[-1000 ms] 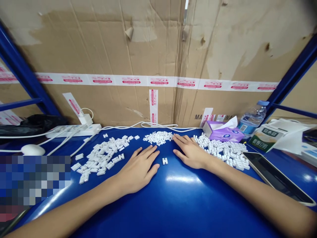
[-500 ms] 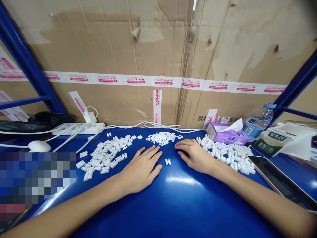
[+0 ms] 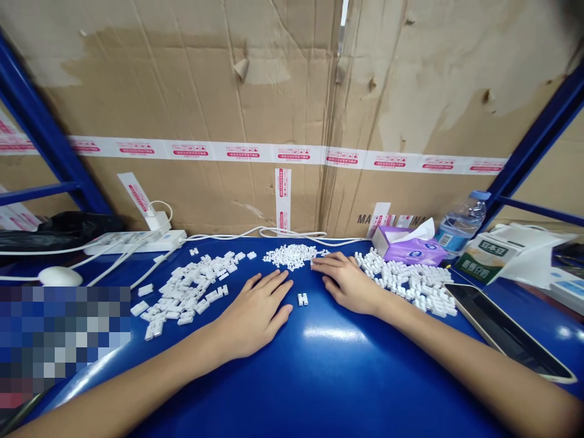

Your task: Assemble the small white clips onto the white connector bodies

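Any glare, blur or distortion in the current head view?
Head view: glare streaks the blue tabletop between the forearms; wide-angle stretch at the edges; upper right corner dark and blurred; lower left pixelated; small white pieces in the middle pile too fine to make out singly.

Cardboard [image 3: 205,91]: black "MA" and "NA", middle letters covered. Green-and-white carton [image 3: 486,255]: "豆本豆". Red print on white tape [image 3: 264,151] and logo on purple tissue pack [image 3: 410,248] too small to read.
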Action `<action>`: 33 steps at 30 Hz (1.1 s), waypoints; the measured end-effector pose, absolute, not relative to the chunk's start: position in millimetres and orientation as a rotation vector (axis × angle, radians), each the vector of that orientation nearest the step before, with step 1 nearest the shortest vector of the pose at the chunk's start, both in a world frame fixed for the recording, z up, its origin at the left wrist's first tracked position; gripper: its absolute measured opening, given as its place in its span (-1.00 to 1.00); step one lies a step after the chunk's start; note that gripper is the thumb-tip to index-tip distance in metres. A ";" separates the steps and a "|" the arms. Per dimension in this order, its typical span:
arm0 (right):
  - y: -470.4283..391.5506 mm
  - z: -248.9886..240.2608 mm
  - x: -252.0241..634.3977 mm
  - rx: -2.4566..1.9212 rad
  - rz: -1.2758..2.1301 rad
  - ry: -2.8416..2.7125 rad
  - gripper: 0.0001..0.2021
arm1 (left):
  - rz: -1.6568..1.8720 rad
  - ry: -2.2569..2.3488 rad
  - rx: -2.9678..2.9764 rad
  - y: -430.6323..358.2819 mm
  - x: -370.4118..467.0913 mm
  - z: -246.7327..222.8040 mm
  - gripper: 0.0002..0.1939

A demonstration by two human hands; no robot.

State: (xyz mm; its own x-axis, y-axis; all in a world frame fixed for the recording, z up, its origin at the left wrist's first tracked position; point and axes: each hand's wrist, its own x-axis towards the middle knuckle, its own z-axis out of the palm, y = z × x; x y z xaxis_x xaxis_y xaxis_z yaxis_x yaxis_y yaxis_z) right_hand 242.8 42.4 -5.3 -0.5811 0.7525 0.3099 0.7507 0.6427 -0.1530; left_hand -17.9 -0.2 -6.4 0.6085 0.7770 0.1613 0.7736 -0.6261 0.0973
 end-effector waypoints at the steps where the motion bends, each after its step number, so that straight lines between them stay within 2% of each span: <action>1: 42.4 -5.2 242.5 -1.197 0.001 -2.510 -0.55 | 0.293 1.348 2.802 -0.3 -17.9 -6.4 -0.48; 8: 40.0 -3.8 239.9 -1.077 -0.077 -2.490 -0.72 | 0.335 1.337 2.785 0.6 -19.1 -6.9 -0.49; 14: 30.6 0.7 233.0 -0.949 0.007 -2.498 -0.90 | 0.271 1.347 2.795 1.0 -18.4 -6.0 -0.46; 20: 25.8 1.7 231.4 -0.928 0.142 -2.514 -0.89 | 0.352 1.358 2.738 0.0 -18.5 -3.6 -0.52; 25: 26.8 -0.9 233.9 -0.892 0.209 -2.533 -0.79 | 0.456 1.379 2.622 -3.4 -13.8 -2.1 -0.59; 33: 22.1 -0.7 229.0 -0.792 0.326 -2.480 -0.78 | 0.547 1.388 2.566 -4.9 -10.0 -2.8 -0.63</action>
